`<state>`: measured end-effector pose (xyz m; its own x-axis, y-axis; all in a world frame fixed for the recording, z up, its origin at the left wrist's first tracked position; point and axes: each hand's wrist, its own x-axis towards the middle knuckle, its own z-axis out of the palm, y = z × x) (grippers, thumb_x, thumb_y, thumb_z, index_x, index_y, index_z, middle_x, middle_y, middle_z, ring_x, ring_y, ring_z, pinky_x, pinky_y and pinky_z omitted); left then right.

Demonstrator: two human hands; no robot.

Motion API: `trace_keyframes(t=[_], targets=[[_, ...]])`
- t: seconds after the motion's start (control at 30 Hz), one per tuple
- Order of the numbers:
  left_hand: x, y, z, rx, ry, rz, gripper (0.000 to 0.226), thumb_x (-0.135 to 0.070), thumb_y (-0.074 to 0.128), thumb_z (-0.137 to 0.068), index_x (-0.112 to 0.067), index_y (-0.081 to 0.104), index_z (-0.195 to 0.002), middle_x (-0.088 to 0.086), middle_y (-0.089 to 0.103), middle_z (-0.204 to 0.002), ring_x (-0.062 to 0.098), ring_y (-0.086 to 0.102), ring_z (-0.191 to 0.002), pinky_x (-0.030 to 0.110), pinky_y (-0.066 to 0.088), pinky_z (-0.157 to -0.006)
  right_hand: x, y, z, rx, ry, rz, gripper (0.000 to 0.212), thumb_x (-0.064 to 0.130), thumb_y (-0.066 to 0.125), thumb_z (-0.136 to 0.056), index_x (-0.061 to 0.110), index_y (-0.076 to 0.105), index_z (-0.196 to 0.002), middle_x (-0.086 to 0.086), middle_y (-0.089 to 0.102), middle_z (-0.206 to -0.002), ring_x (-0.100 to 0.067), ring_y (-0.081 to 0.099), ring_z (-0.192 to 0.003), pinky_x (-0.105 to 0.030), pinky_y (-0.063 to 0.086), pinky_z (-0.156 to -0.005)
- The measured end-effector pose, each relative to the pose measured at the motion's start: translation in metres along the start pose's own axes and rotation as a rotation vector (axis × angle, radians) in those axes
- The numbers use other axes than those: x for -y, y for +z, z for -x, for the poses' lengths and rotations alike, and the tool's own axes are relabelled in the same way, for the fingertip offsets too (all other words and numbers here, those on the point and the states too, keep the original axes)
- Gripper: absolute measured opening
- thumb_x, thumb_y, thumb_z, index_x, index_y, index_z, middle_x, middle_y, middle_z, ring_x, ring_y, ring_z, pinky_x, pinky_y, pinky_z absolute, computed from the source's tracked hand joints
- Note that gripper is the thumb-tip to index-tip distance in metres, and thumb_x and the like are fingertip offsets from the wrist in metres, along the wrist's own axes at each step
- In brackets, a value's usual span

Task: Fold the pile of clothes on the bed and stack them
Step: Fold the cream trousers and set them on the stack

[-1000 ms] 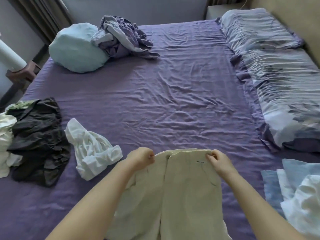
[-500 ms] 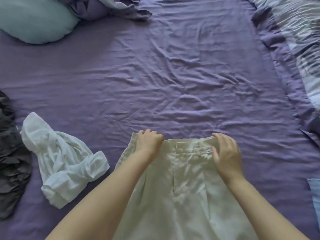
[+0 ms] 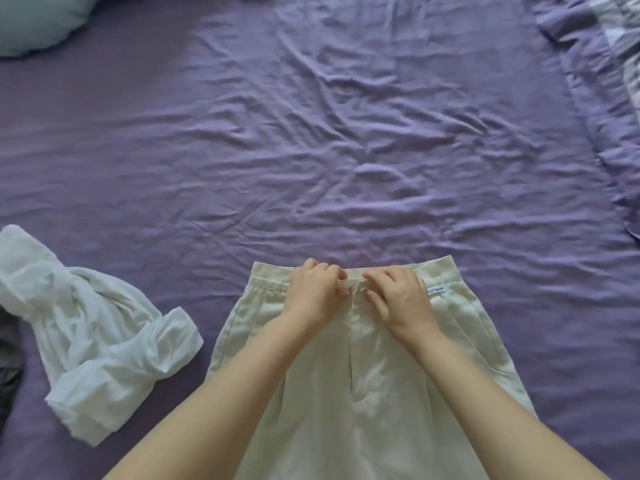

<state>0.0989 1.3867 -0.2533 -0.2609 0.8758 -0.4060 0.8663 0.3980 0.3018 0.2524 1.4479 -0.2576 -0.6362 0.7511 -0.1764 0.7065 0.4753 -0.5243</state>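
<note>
Nearest the foot of the bed, a pair of cream trousers (image 3: pixel 374 393) lay flat and face up on the purple sheet (image 3: pixel 346 150), waistband pointing away from the person and legs running off the bottom edge of the head view. Pleats ran down from the waistband on either side of the fly, a slanted pocket seam showed on each hip, and a small white label (image 3: pixel 435 290) sat just below the waistband on the right. The cloth looked smooth, with only light creasing.

Both bare forearms reached in from below and met at the centre of the waistband. The left hand (image 3: pixel 313 294) had its fingers curled over the band's upper edge and pinched the tab at the closure. The right hand (image 3: pixel 398 299) lay just beside it, fingers bent, fingertips pressing the fabric at the top of the fly; whether it gripped the cloth could not be told. The two hands were close together, nearly touching.

Left of the trousers, apart from them, sat a crumpled white garment (image 3: pixel 100 341), with a dark garment (image 3: pixel 8 368) at the frame's edge beside it. Farther off, a pale blue pillow (image 3: pixel 38 22) occupied the top left corner and a patterned quilt (image 3: pixel 620 39) the top right.
</note>
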Motion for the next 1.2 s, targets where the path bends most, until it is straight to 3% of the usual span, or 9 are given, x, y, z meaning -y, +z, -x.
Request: trace_keyframes(t=[0.1,0.23,0.33,0.43,0.63,0.73,0.93,1.07,1.2], targets=[[0.002,-0.006,-0.003,0.071,-0.010,0.030,0.027,-0.044,0.054,-0.093,-0.023,0.065,-0.107,-0.001,0.061,-0.104,0.025,0.044,-0.106,0.032,0.036,-0.089,0.000,-0.007,0.000,0.006,0.029,-0.085,0.013,0.017,0.066,-0.087,0.016,0.070,-0.099,0.000,0.065,-0.101,-0.025,0.051,-0.104,-0.026,0.026,-0.085],[0.003,-0.015,-0.005,0.175,-0.024,0.266,0.023,-0.046,0.060,-0.090,-0.035,0.070,-0.108,-0.005,0.062,-0.096,0.017,0.045,-0.100,0.030,0.040,-0.084,0.006,-0.019,0.001,-0.018,-0.015,-0.153,0.011,0.017,0.069,-0.086,0.017,0.073,-0.095,0.001,0.067,-0.090,-0.025,0.054,-0.096,-0.035,0.034,-0.087],[0.008,-0.020,-0.004,0.248,-0.088,0.623,0.012,-0.041,0.068,-0.086,-0.032,0.073,-0.090,-0.017,0.061,-0.079,-0.001,0.052,-0.070,0.018,0.043,-0.058,0.009,-0.026,0.005,-0.061,-0.036,-0.218,0.010,0.009,0.072,-0.082,0.014,0.074,-0.090,-0.002,0.067,-0.087,-0.028,0.057,-0.096,-0.043,0.040,-0.088],[0.011,-0.023,-0.004,0.324,-0.098,0.708,0.011,-0.040,0.071,-0.084,-0.029,0.073,-0.081,-0.028,0.057,-0.057,-0.009,0.049,-0.050,0.009,0.036,-0.045,0.011,-0.029,0.009,-0.104,-0.049,-0.269,0.012,0.002,0.073,-0.078,0.011,0.073,-0.086,-0.004,0.069,-0.090,-0.029,0.061,-0.100,-0.047,0.042,-0.089],[0.010,-0.022,-0.008,0.337,-0.170,0.739,0.041,-0.039,0.068,-0.086,0.001,0.066,-0.087,-0.005,0.041,-0.062,0.010,0.037,-0.054,0.022,0.030,-0.048,0.011,-0.027,0.014,-0.178,-0.154,-0.233,0.006,0.002,0.070,-0.080,0.007,0.069,-0.083,-0.001,0.068,-0.087,-0.023,0.061,-0.085,-0.048,0.046,-0.081],[0.007,-0.021,-0.009,0.353,-0.192,0.752,0.037,-0.042,0.067,-0.086,-0.007,0.059,-0.073,-0.005,0.034,-0.058,0.013,0.031,-0.052,0.026,0.026,-0.048,0.015,-0.024,0.015,-0.188,-0.134,-0.220,0.006,0.006,0.069,-0.078,0.010,0.068,-0.082,0.003,0.066,-0.080,-0.012,0.050,-0.085,-0.042,0.041,-0.081],[0.002,-0.019,-0.013,0.338,-0.306,0.780,0.040,-0.042,0.072,-0.080,-0.017,0.047,-0.061,-0.011,0.026,-0.046,0.011,0.023,-0.044,0.025,0.022,-0.046,0.019,-0.020,0.005,-0.075,-0.084,-0.181,0.010,0.006,0.075,-0.077,0.013,0.072,-0.083,0.001,0.068,-0.080,-0.030,0.058,-0.086,-0.039,0.036,-0.087],[-0.001,-0.018,-0.013,0.330,-0.328,0.829,0.043,-0.043,0.070,-0.081,-0.020,0.042,-0.059,-0.011,0.024,-0.043,0.012,0.022,-0.041,0.022,0.021,-0.042,0.017,-0.020,0.001,-0.038,-0.030,-0.187,0.011,0.013,0.072,-0.082,0.015,0.071,-0.092,-0.003,0.066,-0.090,-0.028,0.055,-0.094,-0.028,0.028,-0.086],[-0.001,-0.019,-0.010,0.314,-0.318,0.878,0.038,-0.034,0.066,-0.086,-0.022,0.046,-0.056,-0.010,0.028,-0.046,0.010,0.025,-0.041,0.018,0.021,-0.039,0.014,-0.022,0.002,-0.014,0.028,-0.178,0.015,0.022,0.070,-0.085,0.018,0.072,-0.098,-0.001,0.068,-0.099,-0.023,0.056,-0.101,-0.030,0.031,-0.090]])
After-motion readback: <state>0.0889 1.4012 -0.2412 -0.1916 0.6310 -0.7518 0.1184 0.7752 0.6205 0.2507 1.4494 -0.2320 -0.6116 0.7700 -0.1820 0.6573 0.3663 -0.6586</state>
